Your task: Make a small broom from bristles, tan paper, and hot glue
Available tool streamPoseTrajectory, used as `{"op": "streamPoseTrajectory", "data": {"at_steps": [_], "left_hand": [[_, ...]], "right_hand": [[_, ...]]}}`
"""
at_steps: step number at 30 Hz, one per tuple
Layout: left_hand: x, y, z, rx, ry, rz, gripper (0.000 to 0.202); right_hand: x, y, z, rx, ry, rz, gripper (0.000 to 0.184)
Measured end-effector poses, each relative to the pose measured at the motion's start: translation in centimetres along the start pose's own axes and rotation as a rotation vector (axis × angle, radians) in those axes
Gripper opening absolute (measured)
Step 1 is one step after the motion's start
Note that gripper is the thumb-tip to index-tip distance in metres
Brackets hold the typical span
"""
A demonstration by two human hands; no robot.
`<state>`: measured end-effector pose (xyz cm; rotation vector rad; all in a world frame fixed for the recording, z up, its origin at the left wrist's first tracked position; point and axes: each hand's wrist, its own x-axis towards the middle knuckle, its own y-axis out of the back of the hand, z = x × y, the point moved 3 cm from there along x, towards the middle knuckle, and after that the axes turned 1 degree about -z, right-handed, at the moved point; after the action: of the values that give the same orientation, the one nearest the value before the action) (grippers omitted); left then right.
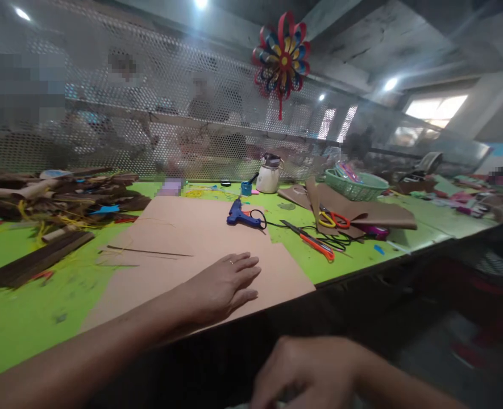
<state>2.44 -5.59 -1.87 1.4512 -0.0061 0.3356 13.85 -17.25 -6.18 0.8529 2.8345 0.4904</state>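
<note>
My left hand (pixel 229 284) lies palm down on a large tan sheet (pixel 178 221), fingers stretched toward the right, a ring on one of them. Below the table's front edge is my right hand (pixel 306 369), its fingers curled downward and partly cut off by the bottom of the view. A sliver of something pale shows under those fingers, too little to name. Beyond the left hand, a blue glue gun (pixel 245 217) rests across the sheet's right side with its black cord. Orange-handled scissors (pixel 313 241) lie right of the sheet. Thin dark strips (pixel 149 250) lie on the sheet.
Brown scraps and yellow strands (pixel 63 199) are heaped at the left of the green table (pixel 16 329). Toward the back stand a white jug (pixel 269 176) and a green basket (pixel 356 187). Brown sheets (pixel 383 215) carry another pair of scissors (pixel 334 219). Behind is a perforated metal screen (pixel 149 113).
</note>
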Motion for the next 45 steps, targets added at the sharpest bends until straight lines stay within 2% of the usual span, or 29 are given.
{"op": "streamPoseTrajectory", "data": {"at_steps": [1,3,5,6,7,9,11,13,18,22,24,28,31,35,39,42,45], "left_hand": [[0.0,0.1,0.1,-0.01,0.0,0.023,0.044],[0.1,0.3,0.4,-0.023,0.009,0.058,0.038],[0.2,0.9,0.7,-0.025,0.048,0.064,0.031],[0.3,1.2,0.9,-0.022,0.077,0.059,0.028],[0.3,1.5,1.0,-0.019,0.107,0.051,0.027],[0.4,2.0,1.1,-0.018,0.172,0.035,0.029],[0.5,2.2,1.0,-0.026,0.241,0.004,0.035],[0.6,2.1,0.8,-0.027,0.288,-0.024,0.041],[0.6,1.3,0.6,-0.006,0.28,-0.021,0.047],[0.2,0.9,0.3,0.072,0.27,0.047,0.046],[0.2,0.8,0.0,0.087,0.272,0.052,0.043],[0.3,0.8,-0.1,0.086,0.259,0.041,0.038],[0.3,0.9,0.0,0.081,0.263,0.045,0.038],[0.2,1.0,0.3,0.068,0.253,0.054,0.039],[0.2,0.7,0.5,0.067,0.155,0.056,0.037],[0.3,0.1,0.4,0.04,0.07,0.022,0.036],[0.4,-0.5,0.0,0.018,0.067,-0.039,0.04]], "right_hand": [[-2.7,2.1,-1.5,-0.029,-0.065,0.134,0.038],[-7.1,6.5,-3.4,-0.079,-0.154,0.552,0.038],[-9.9,10.9,-3.5,-0.358,-0.237,0.895,0.038],[-10.6,12.8,-2.8,-0.545,-0.305,0.967,0.037],[-11.0,14.6,-1.7,-0.734,-0.42,0.974,0.035],[-11.0,17.4,0.9,-1.057,-0.672,0.894,0.032],[-10.7,19.2,3.1,-1.125,-0.757,0.874,0.031],[-10.5,20.1,4.4,-1.119,-0.774,0.875,0.03],[-11.4,20.4,4.1,-1.116,-0.761,0.88,0.03],[-13.4,19.1,1.9,-1.101,-0.558,0.961,0.036],[-14.1,17.6,0.8,-1.065,-0.454,0.899,0.036],[-14.2,14.7,-0.1,-1.0,-0.438,0.671,0.031],[-14.1,13.5,-0.3,-0.979,-0.449,0.653,0.03],[-14.5,12.9,-0.2,-0.929,-0.439,0.633,0.032],[-15.1,12.5,-0.6,-0.821,-0.399,0.558,0.032],[-15.5,11.9,-1.3,-0.771,-0.389,0.503,0.033],[-15.9,11.2,-1.7,-0.734,-0.404,0.492,0.033]]}}
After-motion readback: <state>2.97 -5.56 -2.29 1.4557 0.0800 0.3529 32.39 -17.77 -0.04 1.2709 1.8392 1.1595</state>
